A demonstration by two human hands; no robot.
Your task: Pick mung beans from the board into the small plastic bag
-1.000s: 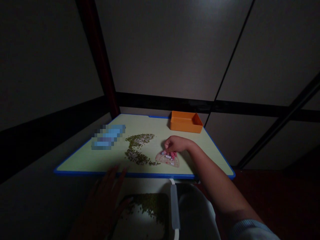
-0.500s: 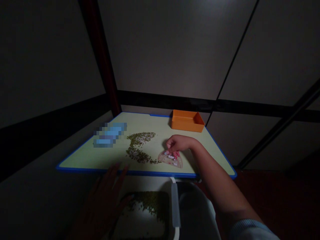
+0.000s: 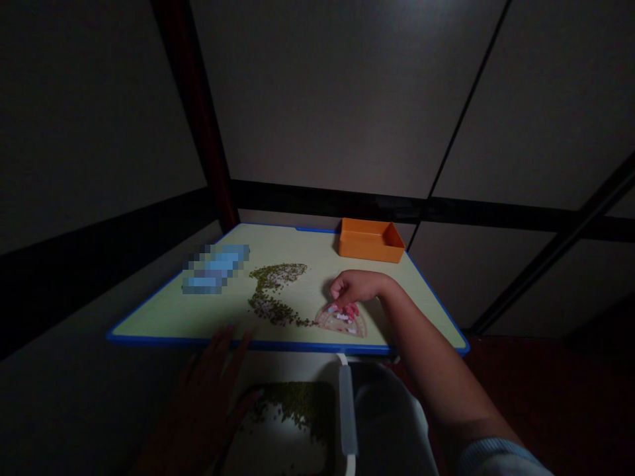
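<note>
My right hand point(image 3: 354, 289) pinches the top of a clear, pinkish protractor point(image 3: 342, 324) with pink and white decoration. The protractor's curved edge points toward me, low over or on the pale green board point(image 3: 397, 291); I cannot tell whether it touches. Just left of it, small green grains point(image 3: 272, 307) lie scattered in a curved band, with a thin trail reaching the protractor's left corner. In shadow, my left hand point(image 3: 208, 383) is spread with its fingers apart, over the left side of a white-rimmed box point(image 3: 348, 410) that holds more green grains point(image 3: 302, 400).
An orange open tray point(image 3: 372, 248) stands at the board's back right. A blurred-out blue item point(image 3: 215, 268) lies at its left. The board has a blue rim point(image 3: 297, 345). Dark panelled walls point(image 3: 317, 99) rise behind and at the left.
The protractor has shifted slightly to the right and toward me, with my right hand still pinching it. My left hand has hardly moved.
</note>
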